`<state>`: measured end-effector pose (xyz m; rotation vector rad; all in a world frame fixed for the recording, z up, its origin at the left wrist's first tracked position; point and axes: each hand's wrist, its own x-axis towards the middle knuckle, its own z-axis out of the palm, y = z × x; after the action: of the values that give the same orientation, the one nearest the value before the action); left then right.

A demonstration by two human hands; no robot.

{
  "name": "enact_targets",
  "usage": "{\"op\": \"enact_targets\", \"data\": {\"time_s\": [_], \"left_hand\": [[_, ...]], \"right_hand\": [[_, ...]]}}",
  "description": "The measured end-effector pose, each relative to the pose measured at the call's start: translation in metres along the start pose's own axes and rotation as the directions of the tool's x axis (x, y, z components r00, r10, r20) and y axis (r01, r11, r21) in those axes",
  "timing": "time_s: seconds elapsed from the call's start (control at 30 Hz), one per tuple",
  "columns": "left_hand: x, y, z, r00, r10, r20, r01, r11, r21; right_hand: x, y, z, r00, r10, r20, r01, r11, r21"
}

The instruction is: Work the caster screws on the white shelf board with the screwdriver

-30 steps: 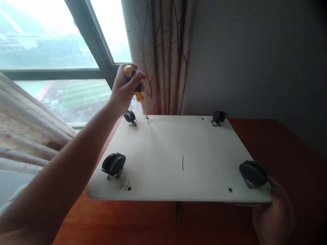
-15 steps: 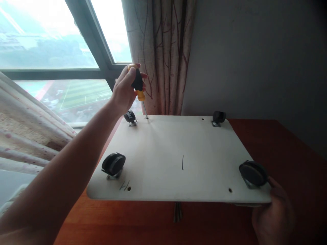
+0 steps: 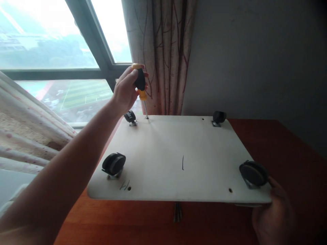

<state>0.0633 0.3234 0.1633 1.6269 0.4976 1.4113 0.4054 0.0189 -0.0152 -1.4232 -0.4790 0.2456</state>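
Note:
My left hand (image 3: pixel 128 87) is closed round the yellow and black handle of a screwdriver (image 3: pixel 140 80). Its metal shaft slants down to a hole near the far left corner of a white board (image 3: pixel 163 146), and the tip is hidden there. Beside the tip stands a black caster wheel (image 3: pixel 130 117). My right hand (image 3: pixel 276 211) grips the board's near right corner, next to another caster (image 3: pixel 253 173); part of its fingers is hidden under the board. Two more casters, one near left (image 3: pixel 113 164) and one far right (image 3: pixel 219 117), are fixed on the board.
The board lies above a reddish-brown wooden table (image 3: pixel 112 221). Several long screws (image 3: pixel 177 212) lie on the table under its near edge. Behind are a curtain (image 3: pixel 163 54) and a grey wall (image 3: pixel 255 61); a window (image 3: pixel 48 41) is on the left.
My left hand has turned slightly and shifted a little to the right, so the screwdriver stands more upright. Its tip stays at the same hole. My right hand keeps its place on the corner.

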Motion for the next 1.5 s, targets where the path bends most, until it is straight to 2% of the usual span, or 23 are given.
{"op": "enact_targets", "data": {"time_s": [0.1, 0.23, 0.33, 0.47, 0.57, 0.67, 0.77, 0.93, 1.07, 1.2, 1.33, 1.5], "left_hand": [[-0.002, 0.004, 0.004, 1.000, 0.018, -0.021, -0.016, 0.998, 0.060], [0.001, 0.000, 0.005, 0.993, 0.044, -0.105, -0.029, 0.990, 0.135], [0.003, -0.003, 0.003, 0.996, 0.055, -0.072, -0.047, 0.993, 0.111], [0.002, -0.001, 0.000, 1.000, -0.012, 0.021, 0.011, 1.000, 0.023], [0.001, -0.001, 0.001, 0.999, -0.007, -0.035, 0.009, 0.998, 0.056], [0.002, -0.004, 0.002, 0.994, 0.059, -0.091, -0.049, 0.994, 0.101], [0.004, -0.007, 0.002, 0.994, 0.089, -0.066, -0.083, 0.992, 0.091], [0.002, -0.002, 0.004, 0.998, 0.013, -0.060, -0.013, 1.000, -0.002], [0.001, -0.001, 0.007, 0.994, 0.014, -0.110, -0.009, 0.999, 0.050], [0.003, -0.005, 0.005, 0.988, 0.096, -0.123, -0.085, 0.992, 0.090], [0.002, -0.004, 0.003, 0.997, 0.058, -0.051, -0.058, 0.998, 0.019], [-0.001, -0.003, 0.002, 0.994, 0.036, -0.106, -0.031, 0.998, 0.050]], "right_hand": [[0.000, 0.000, 0.001, 1.000, -0.003, -0.014, 0.003, 1.000, 0.019], [0.001, 0.003, -0.001, 1.000, 0.024, -0.007, -0.023, 0.999, 0.038], [0.001, 0.005, -0.002, 1.000, 0.025, -0.004, -0.025, 0.999, 0.027], [0.001, 0.005, -0.003, 1.000, 0.026, 0.011, -0.026, 1.000, 0.002], [0.000, 0.002, -0.002, 1.000, 0.027, 0.004, -0.027, 1.000, 0.002], [0.000, 0.000, 0.000, 1.000, 0.026, -0.015, -0.026, 1.000, 0.002], [0.000, -0.001, 0.000, 0.999, 0.030, -0.015, -0.030, 1.000, -0.004], [0.000, 0.001, -0.001, 0.999, 0.047, 0.012, -0.048, 0.999, 0.016], [0.000, 0.001, -0.001, 0.999, 0.045, -0.003, -0.045, 0.999, 0.016], [0.000, 0.001, -0.001, 0.998, 0.057, -0.003, -0.057, 0.998, 0.024], [0.000, 0.000, 0.000, 0.995, 0.101, -0.018, -0.100, 0.993, 0.058], [0.001, -0.002, 0.003, 0.993, 0.109, -0.052, -0.105, 0.992, 0.066]]}}
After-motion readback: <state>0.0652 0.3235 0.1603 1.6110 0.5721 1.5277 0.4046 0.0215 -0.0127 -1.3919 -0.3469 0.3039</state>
